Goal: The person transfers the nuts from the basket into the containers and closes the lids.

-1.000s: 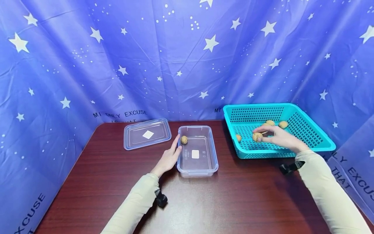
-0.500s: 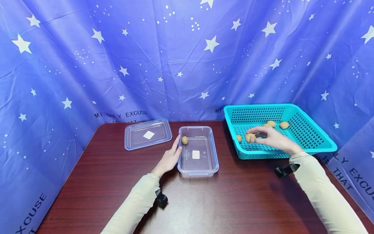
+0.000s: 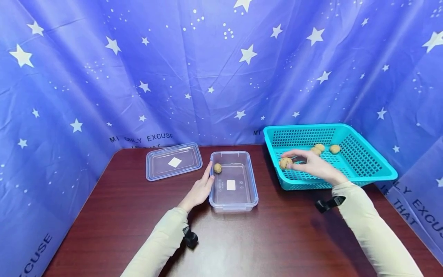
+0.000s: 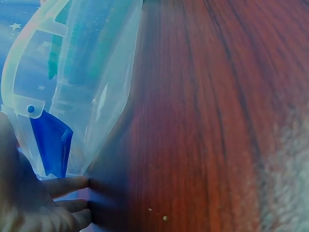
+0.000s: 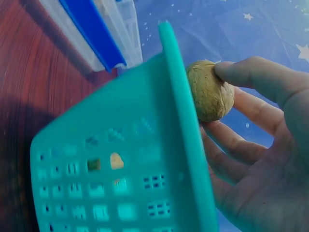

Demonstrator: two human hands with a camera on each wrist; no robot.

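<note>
My right hand point(image 3: 311, 165) pinches a tan walnut point(image 3: 285, 163) between thumb and fingers, over the left part of the turquoise basket point(image 3: 301, 185). In the right wrist view the held walnut point(image 5: 210, 92) shows at the basket's rim point(image 5: 181, 106). My left hand point(image 3: 200, 191) rests with extended fingers along the left side of a clear plastic box point(image 3: 238, 198). The left wrist view shows those fingers point(image 4: 67, 184) low against the box wall, below a blue clip point(image 4: 53, 145). One walnut point(image 3: 217, 168) lies inside the box, at its left wall.
Several more walnuts point(image 3: 335, 149) lie toward the back of the basket. A clear lid point(image 3: 159, 158) with blue edging lies left of the box on the dark red wooden table point(image 3: 277, 231). Behind the table hangs a blue star-patterned curtain point(image 3: 173, 69).
My right hand has carried the walnut leftward across the basket to its left side, now covering the walnut that lay there. My left hand stays at the box.
</note>
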